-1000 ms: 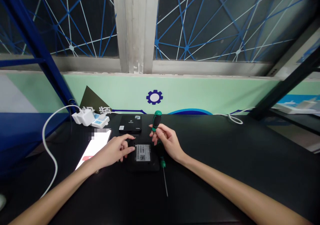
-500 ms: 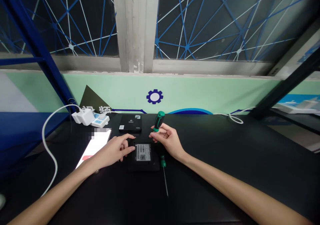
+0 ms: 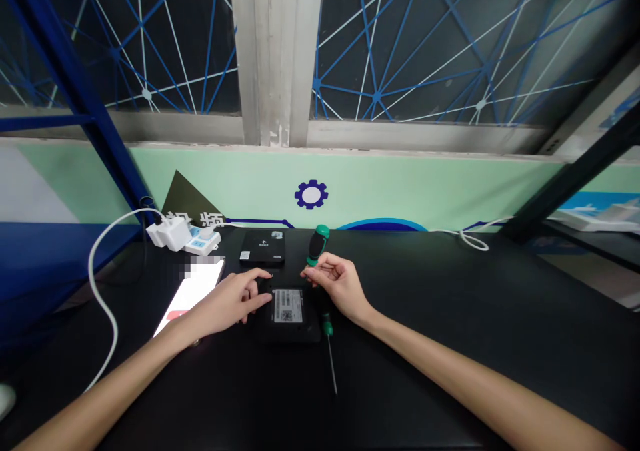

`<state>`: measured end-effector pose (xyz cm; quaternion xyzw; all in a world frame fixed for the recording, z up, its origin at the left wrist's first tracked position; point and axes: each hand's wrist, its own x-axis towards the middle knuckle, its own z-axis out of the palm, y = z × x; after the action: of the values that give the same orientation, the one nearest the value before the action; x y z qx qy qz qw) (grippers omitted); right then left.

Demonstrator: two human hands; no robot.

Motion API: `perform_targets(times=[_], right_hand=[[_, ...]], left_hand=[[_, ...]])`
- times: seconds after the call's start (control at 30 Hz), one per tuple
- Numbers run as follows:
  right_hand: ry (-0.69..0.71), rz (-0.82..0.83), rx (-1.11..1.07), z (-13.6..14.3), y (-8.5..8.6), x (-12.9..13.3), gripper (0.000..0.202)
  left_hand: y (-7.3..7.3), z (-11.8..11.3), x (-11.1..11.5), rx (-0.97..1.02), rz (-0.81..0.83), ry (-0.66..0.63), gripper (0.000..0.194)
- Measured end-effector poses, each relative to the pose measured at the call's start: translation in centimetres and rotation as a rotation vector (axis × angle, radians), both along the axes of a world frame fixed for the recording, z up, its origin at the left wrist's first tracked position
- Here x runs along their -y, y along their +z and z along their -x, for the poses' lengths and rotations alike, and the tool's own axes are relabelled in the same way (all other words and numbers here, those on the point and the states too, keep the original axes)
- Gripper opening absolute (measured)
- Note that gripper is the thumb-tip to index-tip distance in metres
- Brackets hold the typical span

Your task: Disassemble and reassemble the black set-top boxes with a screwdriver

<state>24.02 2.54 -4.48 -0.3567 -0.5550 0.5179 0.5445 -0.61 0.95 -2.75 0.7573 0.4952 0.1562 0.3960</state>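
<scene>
Right hand (image 3: 343, 284): fingers pinching green-and-black screwdriver (image 3: 319, 245), handle uppermost. Left hand (image 3: 235, 299): thumb and forefinger spread, at left edge of labelled black device (image 3: 291, 312), flat on worktop (image 3: 470, 311).

Two hands (image 3: 235, 297) (image 3: 345, 283), two green-and-black screwdrivers (image 3: 319, 243) (image 3: 328, 329), two black boxes (image 3: 293, 333) (image 3: 263, 246), one phone (image 3: 201, 287), one power strip (image 3: 204, 243) and one table (image 3: 450, 317) are in view.

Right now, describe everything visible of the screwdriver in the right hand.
The screwdriver has a black grip with green ends, seemingly plastic or rubber. It is handle up, top leaning slightly right, held below the grip by the right hand, near the far right corner of the black device. Its tip cannot be made out.
</scene>
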Motion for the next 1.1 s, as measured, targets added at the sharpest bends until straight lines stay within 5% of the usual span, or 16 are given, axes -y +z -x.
perform_targets(times=[0.63, 1.1], right_hand=[[0.01, -0.1, 0.114, -0.2, -0.5, 0.3, 0.033], [-0.03, -0.012, 0.032, -0.1, -0.4, -0.2, 0.041]], left_hand=[[-0.4, 0.2, -0.2, 0.011, -0.014, -0.008, 0.052], [0.0, 0.2, -0.1, 0.01, 0.003, -0.002, 0.054]])
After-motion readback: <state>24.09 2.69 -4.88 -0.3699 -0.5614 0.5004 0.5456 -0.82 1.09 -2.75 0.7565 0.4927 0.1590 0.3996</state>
